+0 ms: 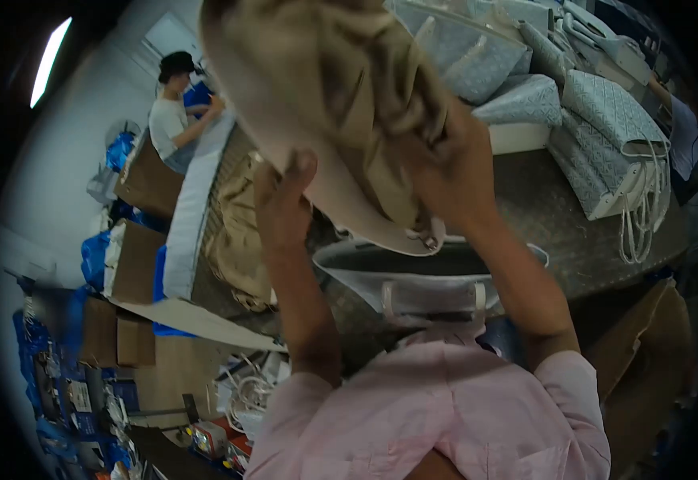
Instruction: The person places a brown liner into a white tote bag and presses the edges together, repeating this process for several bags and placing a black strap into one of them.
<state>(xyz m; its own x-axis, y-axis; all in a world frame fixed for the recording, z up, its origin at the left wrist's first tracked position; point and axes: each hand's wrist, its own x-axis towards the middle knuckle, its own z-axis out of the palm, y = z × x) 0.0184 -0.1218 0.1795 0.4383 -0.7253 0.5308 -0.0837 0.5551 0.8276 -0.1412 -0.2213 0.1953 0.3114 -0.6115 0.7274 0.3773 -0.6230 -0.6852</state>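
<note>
In the head view a tan bag lining [317,72] with a smooth pale outer edge is raised before me, its cloth bunched and partly blurred. My left hand [285,200] is closed on the pale edge at its left side, thumb uppermost. My right hand [449,172] grips the creased tan cloth on the right. A small metal fitting [429,238] shows at the lower corner. Just beneath it a white handbag [365,280] stands with its mouth open and its handles towards me. More crumpled tan cloth [241,236] lies left of my left hand.
Several patterned pale-blue handbags [605,136] are heaped at the back right of the dark table [525,188]. A co-worker [175,112] sits at the far left. Cardboard boxes [137,252] and white straps [249,396] stand or lie lower left. A cardboard sheet [645,344] leans at right.
</note>
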